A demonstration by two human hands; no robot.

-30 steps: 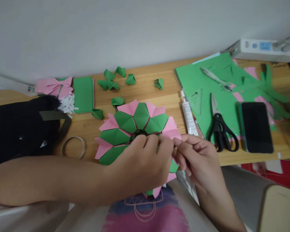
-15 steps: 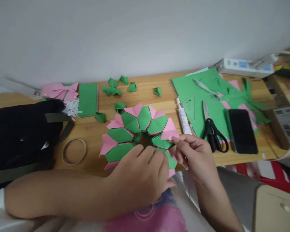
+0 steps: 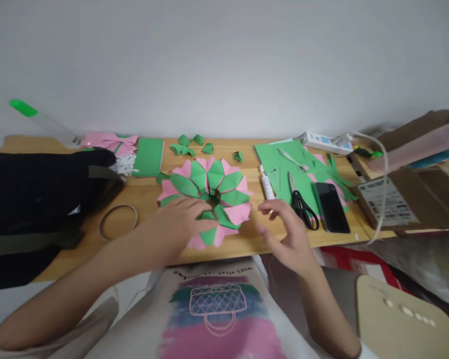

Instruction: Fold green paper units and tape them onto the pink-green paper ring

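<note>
A round folded-paper flower [image 3: 233, 198] with green and pink petals lies flat on the wooden table, with a hole at its centre. My left hand [image 3: 175, 224] is over its left front part, fingers stretched out and thumb apart, hiding some petals. Whether its fingertips press on the paper cannot be made out. Just right of the flower, my right hand [image 3: 286, 234] hovers with nothing in it, fingers and thumb spread. Behind the flower sit several small green folded paper pieces [image 3: 183, 140], with a single green piece [image 3: 238, 156] farther right.
To the right are a glue tube [image 3: 267, 183], black-handled scissors [image 3: 303, 204], a phone [image 3: 331, 207], green sheets [image 3: 264, 152], a power strip [image 3: 324, 142] and a cardboard box [image 3: 415, 197]. A tape ring [image 3: 102, 219], black bag [image 3: 41, 199] and green paper stack [image 3: 149, 154] are left.
My right hand has let go of the flower's pink petal and moved away to the right. My left hand has shifted left and opened. The flower now rests lower on the table; the view has tilted up.
</note>
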